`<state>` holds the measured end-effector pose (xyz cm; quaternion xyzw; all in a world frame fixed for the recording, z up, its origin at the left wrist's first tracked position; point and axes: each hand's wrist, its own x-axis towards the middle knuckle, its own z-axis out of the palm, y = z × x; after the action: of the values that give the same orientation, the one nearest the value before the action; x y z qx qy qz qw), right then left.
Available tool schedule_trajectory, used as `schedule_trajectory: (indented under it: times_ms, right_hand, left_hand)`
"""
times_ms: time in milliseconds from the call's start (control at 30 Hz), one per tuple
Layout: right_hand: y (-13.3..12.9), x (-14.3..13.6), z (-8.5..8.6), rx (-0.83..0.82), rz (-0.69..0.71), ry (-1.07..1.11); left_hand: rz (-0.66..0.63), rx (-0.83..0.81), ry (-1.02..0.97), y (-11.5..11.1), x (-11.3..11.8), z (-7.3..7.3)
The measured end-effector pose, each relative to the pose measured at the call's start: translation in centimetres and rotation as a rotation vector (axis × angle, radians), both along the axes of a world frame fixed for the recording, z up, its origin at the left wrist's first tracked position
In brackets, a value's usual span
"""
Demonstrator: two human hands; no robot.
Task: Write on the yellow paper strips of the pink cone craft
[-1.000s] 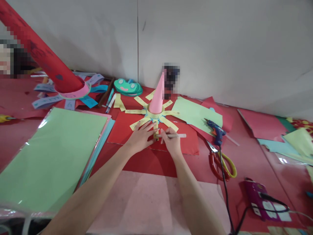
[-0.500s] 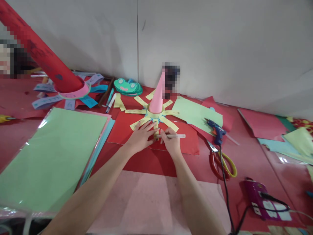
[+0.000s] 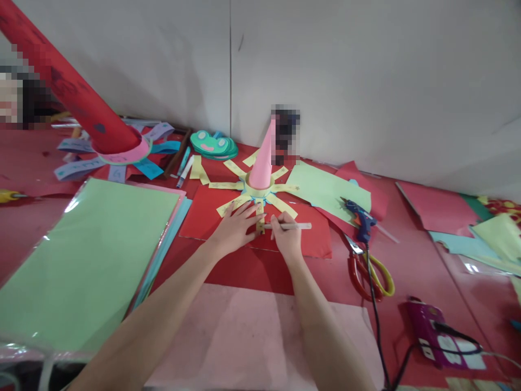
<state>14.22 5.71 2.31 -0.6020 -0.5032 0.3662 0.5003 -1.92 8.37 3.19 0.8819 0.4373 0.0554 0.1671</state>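
Observation:
A pink paper cone [image 3: 261, 160] stands inside a yellow paper ring, from which several yellow paper strips [image 3: 284, 207] spread out over red paper [image 3: 313, 233]. My left hand [image 3: 234, 228] lies spread and flat, its fingertips on the near strips. Pinched in my right hand [image 3: 287, 234] is a pale pen [image 3: 300, 226], held almost level with its tip beside the strip nearest me. Some strips carry small drawn marks; what is drawn on the nearest one is too small to make out.
Beside the red paper lie a glue gun [image 3: 361, 218] with a black cord and scissors [image 3: 372, 271]. Green sheets in a clear sleeve [image 3: 93, 255] are at the left, below a red paper tube [image 3: 81, 92]. Frog cutouts [image 3: 214, 145] and a purple power strip [image 3: 431, 331] are also there.
My right hand has shifted slightly to the right with the pen, whose tip has drawn back from the near strip's middle. My left hand stays in place.

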Motion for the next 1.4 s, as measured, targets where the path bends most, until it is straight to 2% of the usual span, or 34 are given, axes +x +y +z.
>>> schedule_trajectory:
  times_ms: [667,1000,1267,1400]
  right_hand:
    - [0.08,0.12,0.02,0.006,-0.017,-0.002]
    - [-0.02,0.13,-0.01,0.005,-0.001,0.007]
    - [0.02,0.12,-0.11,0.009,0.002,0.028]
    - [0.01,0.1,-0.18,0.006,0.013,0.037]
  left_hand:
    - [0.0,0.007,0.032,-0.02,0.1,0.12]
    - [-0.004,-0.002,-0.004,0.07,-0.1,-0.26]
    - [-0.007,-0.012,0.03,-0.06,0.02,0.37]
    - [-0.023,0.012,0.022,-0.05,-0.12,0.22]
